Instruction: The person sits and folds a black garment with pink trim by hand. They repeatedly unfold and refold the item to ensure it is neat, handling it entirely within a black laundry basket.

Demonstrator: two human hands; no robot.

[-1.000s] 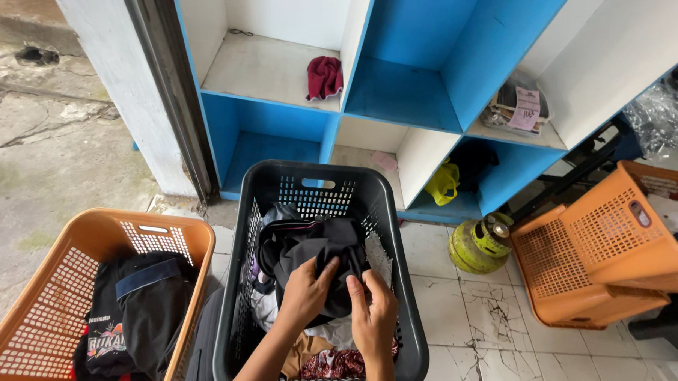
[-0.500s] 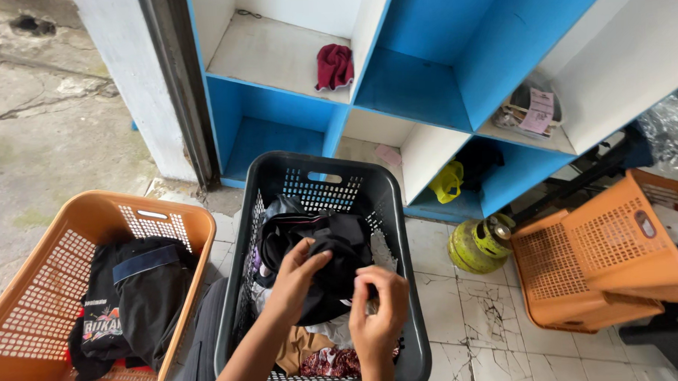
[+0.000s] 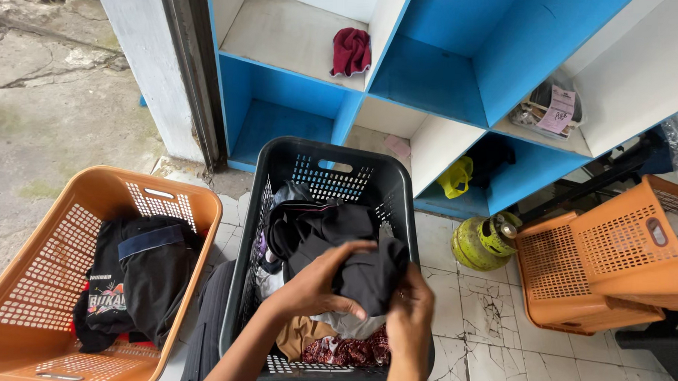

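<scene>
Both hands are gripping a black garment (image 3: 364, 276) over the black basket (image 3: 330, 161); the left hand (image 3: 316, 283) is closed over its top, the right hand (image 3: 409, 316) pinching just below-right; an orange basket (image 3: 92, 214) is sitting left.

Black garment (image 3: 360, 268) hides both hands' fingertips.

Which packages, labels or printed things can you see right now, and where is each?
Clear bag: white shelf compartment at upper right, dark contents, rumpled.
Pink paper slip: rectangular, lying on that bag.
Pink slip: small, in the lower middle compartment.
Printed graphic: red and white, on black shirt in the left orange basket.
</scene>
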